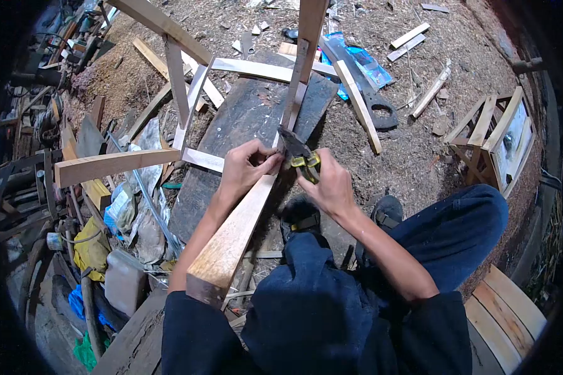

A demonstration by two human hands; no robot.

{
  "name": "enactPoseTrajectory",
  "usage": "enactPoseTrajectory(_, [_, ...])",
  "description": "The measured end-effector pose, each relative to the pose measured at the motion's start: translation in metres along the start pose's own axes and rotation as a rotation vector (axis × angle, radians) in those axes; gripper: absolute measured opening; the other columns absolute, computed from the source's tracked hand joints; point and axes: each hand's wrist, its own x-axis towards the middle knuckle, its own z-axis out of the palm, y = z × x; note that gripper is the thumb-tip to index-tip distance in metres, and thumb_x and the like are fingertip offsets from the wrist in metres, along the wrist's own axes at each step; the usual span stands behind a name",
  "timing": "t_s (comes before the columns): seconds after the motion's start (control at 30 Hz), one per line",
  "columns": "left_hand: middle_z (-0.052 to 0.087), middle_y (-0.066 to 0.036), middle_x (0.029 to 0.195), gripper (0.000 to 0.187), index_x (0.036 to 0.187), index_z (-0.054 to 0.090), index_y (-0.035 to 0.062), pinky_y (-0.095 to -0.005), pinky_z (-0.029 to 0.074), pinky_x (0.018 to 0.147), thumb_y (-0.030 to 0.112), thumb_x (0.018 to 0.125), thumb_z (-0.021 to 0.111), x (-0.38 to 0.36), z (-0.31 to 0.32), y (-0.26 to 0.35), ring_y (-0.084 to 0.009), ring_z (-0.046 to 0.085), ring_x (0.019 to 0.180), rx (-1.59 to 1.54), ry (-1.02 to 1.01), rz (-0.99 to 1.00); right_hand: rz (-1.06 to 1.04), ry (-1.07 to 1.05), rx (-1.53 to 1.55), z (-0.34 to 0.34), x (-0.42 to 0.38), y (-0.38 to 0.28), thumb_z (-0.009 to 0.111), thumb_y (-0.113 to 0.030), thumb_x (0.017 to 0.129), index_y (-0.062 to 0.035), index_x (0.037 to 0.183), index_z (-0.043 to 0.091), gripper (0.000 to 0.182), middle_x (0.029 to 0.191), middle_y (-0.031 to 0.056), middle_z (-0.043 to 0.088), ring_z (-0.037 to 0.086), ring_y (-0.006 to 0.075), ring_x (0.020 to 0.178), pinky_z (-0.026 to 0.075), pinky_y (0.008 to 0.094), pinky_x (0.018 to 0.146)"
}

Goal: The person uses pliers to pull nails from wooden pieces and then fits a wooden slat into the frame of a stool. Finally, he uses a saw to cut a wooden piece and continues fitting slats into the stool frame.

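Note:
My left hand (247,164) is at the near corner of a wooden frame (225,228), its thumb and fingers pinched close to the joint; what they hold is too small to make out. My right hand (328,187) is closed round pliers (299,150) with black and yellow handles. The jaws of the pliers point up and left, right by the joint and my left fingertips. The frame has several legs and thin cross rails, and it rests on a dark worn board (247,109).
A handsaw (381,112) and a blue plastic packet (370,67) lie beyond the board. Wood offcuts (408,42) are scattered on the ground. A small wooden frame (497,137) stands at right, curved planks (505,309) at lower right. Clutter and a plastic jug (124,281) lie left.

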Motion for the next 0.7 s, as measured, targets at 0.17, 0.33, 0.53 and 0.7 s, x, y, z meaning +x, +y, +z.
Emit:
enactPoseTrajectory(0.17, [0.067,-0.007,0.069,0.019,0.084,0.068,-0.0002,-0.0251,0.049,0.056,0.014,0.082,0.081,0.001,-0.004,0.001,-0.0067,0.063,0.064,-0.040,-0.024,-0.050,-0.326,0.101,-0.095,-0.014,0.007,0.003,0.083,-0.021,0.072,-0.0030,0.105,0.054,0.047,0.084,0.0167,0.065,0.068,0.0365,0.073,0.054,0.0453,0.062])
enactPoseTrajectory(0.33, [0.070,-0.008,0.072,0.016,0.084,0.068,-0.0007,-0.0248,0.050,0.059,0.011,0.081,0.078,-0.001,-0.004,0.017,-0.0063,0.065,0.067,-0.081,0.000,0.012,-0.247,-0.085,-0.168,-0.019,0.010,-0.006,0.084,-0.025,0.072,-0.0047,0.102,0.050,0.050,0.085,0.0167,0.064,0.067,0.0395,0.073,0.054,0.0479,0.061])
enactPoseTrajectory(0.53, [0.070,-0.007,0.070,0.013,0.083,0.068,-0.0004,-0.0267,0.052,0.059,0.010,0.083,0.077,0.000,-0.008,0.016,-0.0095,0.067,0.066,0.035,-0.044,-0.042,-0.209,-0.129,-0.203,-0.024,0.011,-0.006,0.085,-0.028,0.071,-0.0042,0.100,0.047,0.053,0.085,0.0181,0.065,0.068,0.0410,0.072,0.056,0.0484,0.061])
enactPoseTrajectory(0.7, [0.069,-0.009,0.072,0.015,0.084,0.068,0.0001,-0.0271,0.050,0.058,0.011,0.082,0.078,0.000,-0.008,0.029,-0.0103,0.065,0.063,-0.015,-0.013,-0.056,-0.138,0.129,0.061,-0.015,0.016,-0.008,0.083,-0.034,0.073,-0.0029,0.095,0.053,0.049,0.078,0.0179,0.066,0.068,0.0371,0.068,0.054,0.0468,0.060])
